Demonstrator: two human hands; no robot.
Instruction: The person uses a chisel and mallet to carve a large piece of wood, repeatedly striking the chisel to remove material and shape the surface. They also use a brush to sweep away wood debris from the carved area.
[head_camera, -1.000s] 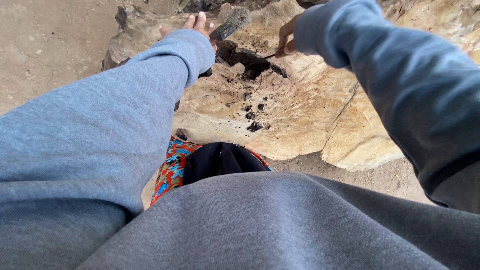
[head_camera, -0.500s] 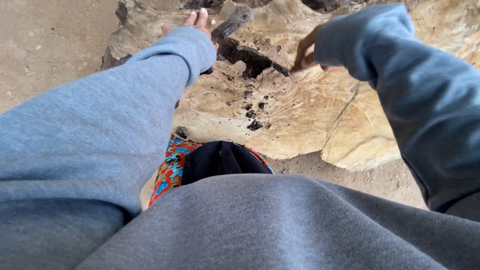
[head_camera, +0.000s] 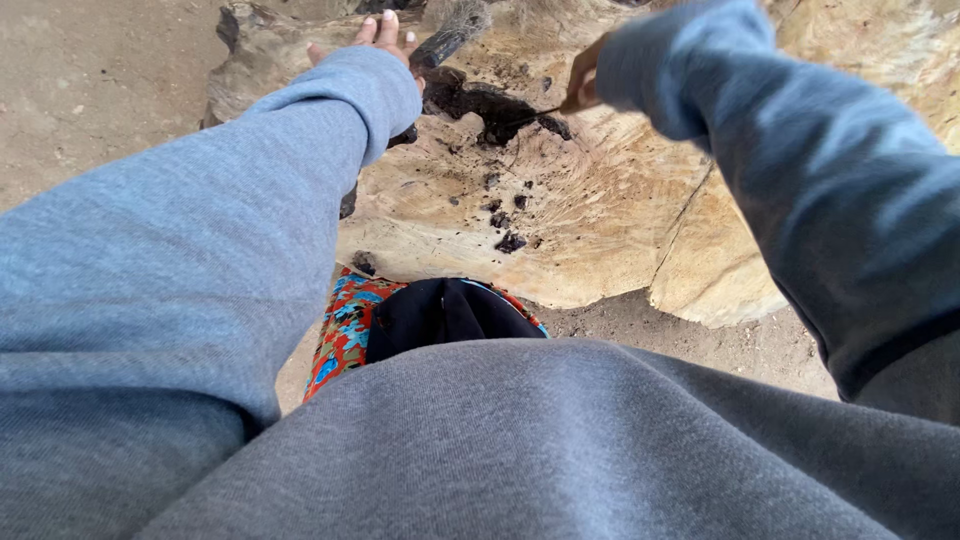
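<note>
I view the stump from above: a large pale cut wood surface filling the upper frame, set on bare ground.

Change: compared with half a second ago, my right arm has swung left and down, so the right hand now sits at the edge of the charred hollow. My judgement: the work is now directed at that dark pocket.

Left hand: fingers extended flat on the far rim of the stump, clenching nothing. It rests just beside a dark brush-like piece; I cannot tell what that piece is.

Right hand: fingers closed on a thin dark tool. The sleeve hides most of the hand, and the arm is motion-blurred.

Tool: its long axis runs from the right hand leftward and slightly down; the free tip points into the hollow, touching or nearly touching its black edge.

Black crumbs lie scattered on the pale wood, nearer me than the hollow.
</note>
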